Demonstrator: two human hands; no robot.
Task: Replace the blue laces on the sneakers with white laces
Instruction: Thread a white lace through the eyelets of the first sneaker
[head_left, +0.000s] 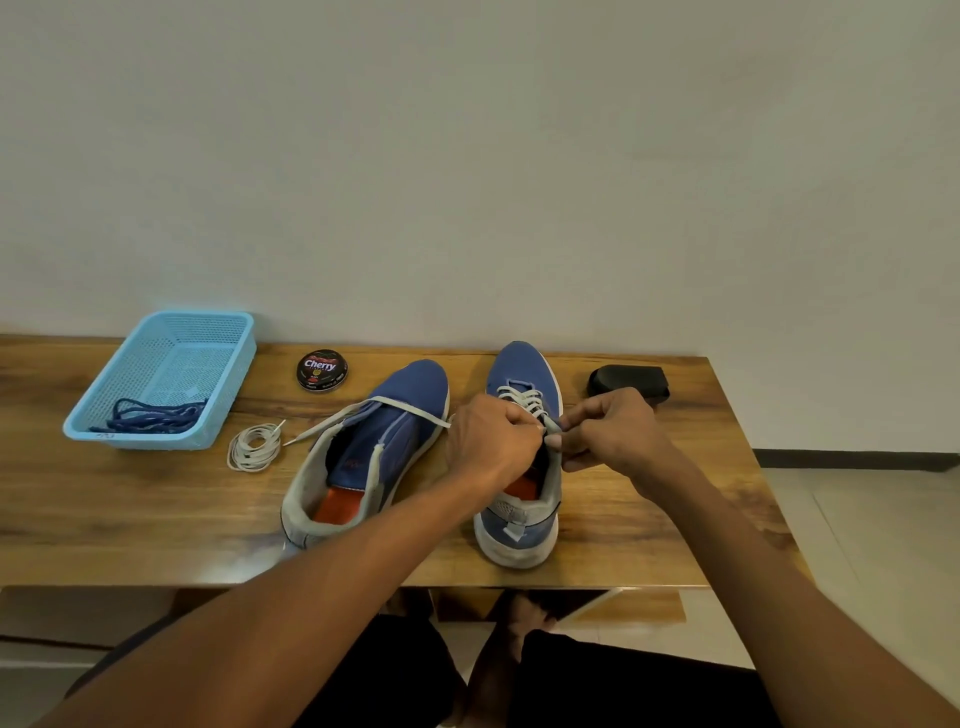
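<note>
At the far left of the wooden surface (130, 519) a light blue basket (208, 332) holds the blue laces (150, 415), already pulled from both sneakers and kept out of the way. Just right of the basket lies 1 coiled white lace (254, 446), probably waiting for the left sneaker (374, 447). Behind it, near the wall, stands a tin of shoe polish (322, 370).

The left sneaker has empty eyelets and its tongue laid open. A loose end of white lace (363, 413) drapes across it, running from the left hand (491, 441), likely so the slack stays untangled.

The right sneaker (522, 457) stands with its heel toward the person, which gives both hands straight access to the eyelets. Its lower rows already carry white lacing (522, 397). The left hand is curled round the lace near the upper eyelets, and the right hand (610, 431) pinches the other end there, apparently threading the top rows. So 1 sneaker looks nearly laced.

A black object (631, 382), perhaps a brush, sits at the far right.
</note>
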